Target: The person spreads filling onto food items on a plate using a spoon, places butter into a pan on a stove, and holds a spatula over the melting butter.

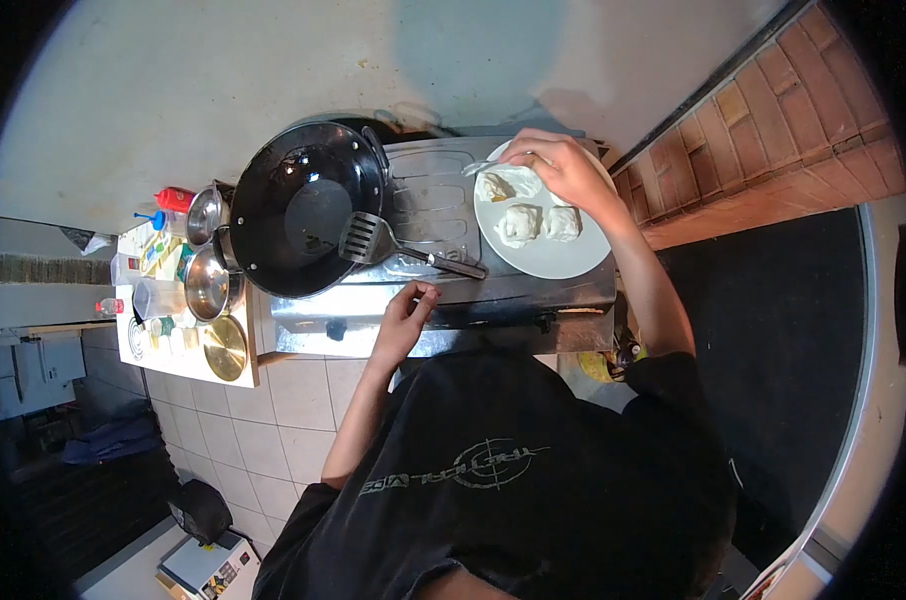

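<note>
My right hand (561, 172) is over the far side of a white plate (548, 263), its fingers pinched on a thin, shiny utensil (480, 167) whose exact kind I cannot make out. Several white-coated pieces of food (518, 226) lie on that plate, one of them partly brown, near my fingers. My left hand (409, 312) hovers at the stove's front edge with its fingers curled in and nothing visible in them. Close to it is the dark handle of a slotted spatula (368, 240). The spatula's head rests over the rim of a black wok (273, 225).
The wok and plate sit on a metal stove (433, 205). Left of it, a side table (188, 362) carries metal bowls (209, 283), a gold-coloured lid (226, 348), a clear container (160, 299) and a red bottle (176, 199). A brick ledge (763, 130) borders the right.
</note>
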The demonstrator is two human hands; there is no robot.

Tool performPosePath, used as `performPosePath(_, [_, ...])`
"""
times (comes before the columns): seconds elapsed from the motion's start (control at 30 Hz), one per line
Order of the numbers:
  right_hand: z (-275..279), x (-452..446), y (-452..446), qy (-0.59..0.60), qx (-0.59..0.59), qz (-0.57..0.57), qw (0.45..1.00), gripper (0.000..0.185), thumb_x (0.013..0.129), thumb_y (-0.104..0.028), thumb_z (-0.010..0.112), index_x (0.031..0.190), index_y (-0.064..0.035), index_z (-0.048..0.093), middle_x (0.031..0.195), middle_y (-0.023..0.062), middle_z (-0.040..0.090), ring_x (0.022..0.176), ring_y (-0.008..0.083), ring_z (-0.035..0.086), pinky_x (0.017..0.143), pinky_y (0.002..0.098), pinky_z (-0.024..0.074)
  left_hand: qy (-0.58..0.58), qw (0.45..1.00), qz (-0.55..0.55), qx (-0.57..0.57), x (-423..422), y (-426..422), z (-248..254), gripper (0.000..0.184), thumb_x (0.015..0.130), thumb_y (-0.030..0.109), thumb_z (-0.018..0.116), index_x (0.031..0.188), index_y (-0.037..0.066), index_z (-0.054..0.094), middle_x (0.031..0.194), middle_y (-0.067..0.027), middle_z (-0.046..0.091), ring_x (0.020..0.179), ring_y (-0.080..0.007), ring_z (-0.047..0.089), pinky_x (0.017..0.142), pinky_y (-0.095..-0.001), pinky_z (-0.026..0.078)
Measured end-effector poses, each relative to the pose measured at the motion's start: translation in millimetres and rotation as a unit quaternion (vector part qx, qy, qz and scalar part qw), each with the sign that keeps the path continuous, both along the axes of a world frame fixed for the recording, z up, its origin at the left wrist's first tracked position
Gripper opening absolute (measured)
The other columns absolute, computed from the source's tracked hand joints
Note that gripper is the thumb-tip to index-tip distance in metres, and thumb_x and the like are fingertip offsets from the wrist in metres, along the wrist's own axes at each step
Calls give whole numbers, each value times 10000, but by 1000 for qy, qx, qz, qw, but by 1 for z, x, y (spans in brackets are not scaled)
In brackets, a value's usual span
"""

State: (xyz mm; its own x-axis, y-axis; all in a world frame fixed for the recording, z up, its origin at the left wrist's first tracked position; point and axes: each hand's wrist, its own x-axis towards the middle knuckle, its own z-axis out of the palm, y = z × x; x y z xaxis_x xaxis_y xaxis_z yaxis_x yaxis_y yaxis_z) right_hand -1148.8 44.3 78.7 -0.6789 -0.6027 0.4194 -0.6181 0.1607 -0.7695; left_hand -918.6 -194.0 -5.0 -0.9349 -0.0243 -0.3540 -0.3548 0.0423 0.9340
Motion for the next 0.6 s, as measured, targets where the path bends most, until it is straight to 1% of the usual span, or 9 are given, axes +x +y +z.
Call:
performPosePath(0.07, [9, -2, -7, 48, 66, 69, 994, 144, 842, 15, 550, 932, 34, 661, 909, 138, 659, 848, 283, 647, 767, 356, 505, -4, 1000, 6, 2, 2, -3, -1, 199, 981, 241, 563, 1001, 46, 601, 834, 29, 538, 707, -51, 441, 633, -201, 382])
performPosePath(0.17, [8, -15, -12, 40, 99, 123, 987, 136, 851, -10, 559, 933, 28, 661, 915, 148, 660, 858, 307, 643, 771, 367, 499, -15, 1000, 18, 6, 6, -6, -4, 198, 979, 236, 566, 996, 41, 596, 840, 23, 559, 710, -55, 464, 644, -210, 401])
performPosePath(0.3, [6, -28, -10, 20, 114, 110, 987, 139, 867, -45, 567, 939, 25, 661, 907, 154, 657, 857, 310, 639, 774, 362, 494, -25, 999, 36, 15, 10, -5, -3, 199, 982, 234, 559, 993, 38, 589, 868, 12, 594, 734, -61, 492, 672, -225, 427])
performPosePath(0.4, [5, -38, -1, 1, 147, 75, 986, 147, 890, -60, 553, 948, 33, 650, 887, 129, 655, 845, 264, 641, 771, 335, 490, -33, 999, 25, 25, 13, -7, -5, 211, 986, 246, 555, 1001, 39, 591, 877, 8, 598, 749, -64, 496, 684, -227, 431])
performPosePath(0.43, [-1, -44, 5, -55, 131, 69, 988, 155, 907, -74, 546, 945, 39, 645, 873, 105, 652, 836, 229, 634, 771, 316, 489, -33, 999, 26, 26, 14, -6, -5, 211, 986, 246, 555, 1001, 39, 591, 877, 8, 598, 749, -64, 496, 684, -227, 431])
performPosePath(0.47, [-8, -51, 11, -110, 114, 62, 985, 169, 924, -88, 538, 943, 45, 640, 860, 81, 649, 827, 194, 626, 770, 296, 487, -22, 999, 31, 22, 15, -5, -6, 209, 987, 255, 552, 1003, 53, 602, 831, 32, 558, 710, -44, 463, 627, -208, 378])
performPosePath(0.5, [-15, -57, 18, -114, 103, 62, 986, 212, 963, -135, 521, 935, 35, 644, 853, 40, 640, 815, 133, 598, 781, 268, 486, -11, 999, 37, 19, 16, -4, -6, 208, 989, 265, 550, 1004, 67, 613, 785, 56, 518, 671, -25, 431, 570, -189, 325])
performPosePath(0.53, [-21, -63, 25, -115, 103, 61, 986, 212, 963, -135, 521, 935, 35, 644, 853, 40, 640, 815, 133, 598, 781, 268, 486, -12, 999, 36, 19, 16, -4, -6, 208, 989, 265, 550, 1004, 67, 613, 785, 56, 518, 671, -25, 431, 570, -189, 325])
performPosePath(0.6, [-32, -74, 40, -187, 74, 24, 979, 254, 986, -202, 521, 936, 6, 658, 851, 33, 645, 802, 115, 596, 786, 264, 491, -7, 1000, 28, 12, 17, -6, -7, 202, 987, 260, 552, 1006, 68, 612, 785, 54, 521, 670, -26, 432, 568, -190, 327])
